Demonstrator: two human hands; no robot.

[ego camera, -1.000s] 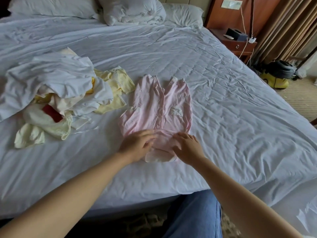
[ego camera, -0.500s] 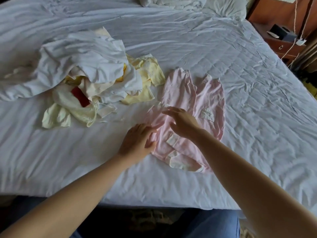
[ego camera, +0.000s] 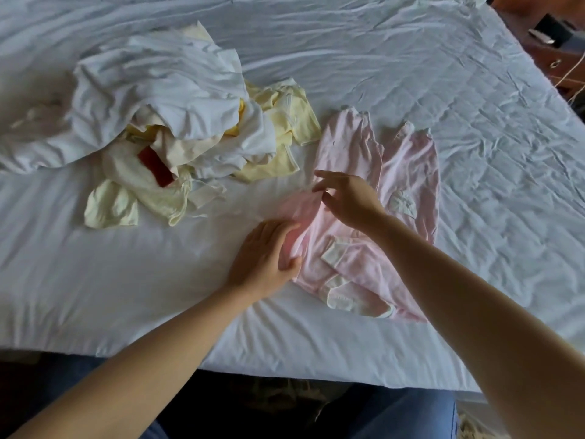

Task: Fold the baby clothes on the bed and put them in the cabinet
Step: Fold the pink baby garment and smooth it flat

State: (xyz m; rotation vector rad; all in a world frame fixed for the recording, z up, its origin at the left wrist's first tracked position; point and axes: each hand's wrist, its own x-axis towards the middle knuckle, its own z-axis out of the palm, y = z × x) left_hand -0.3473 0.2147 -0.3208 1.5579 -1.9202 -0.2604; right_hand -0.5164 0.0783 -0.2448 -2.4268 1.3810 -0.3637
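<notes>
A pink baby romper [ego camera: 408, 172] with cream cuffs lies flat on the white bed [ego camera: 411, 74], its legs pointing away from me and both sleeves folded across its chest. My left hand [ego camera: 264, 259] grips the romper's left side, with the thumb under the fabric and the fingers on top. My right hand [ego camera: 349, 198] reaches across the garment, and its fingertips pinch the raised left edge a little farther up. A loose heap of white and pale yellow baby clothes [ego camera: 177, 122] with a red tag lies to the left.
The bed's near edge [ego camera: 285, 372] runs across the lower part of the view, with my jeans-clad legs below it. A wooden nightstand [ego camera: 557, 49] with a dark object and cables stands at the top right corner.
My right hand has moved from the romper's bottom edge up to its left side. My left hand has slid to that same side and lifted the fabric. The view has tilted down.
</notes>
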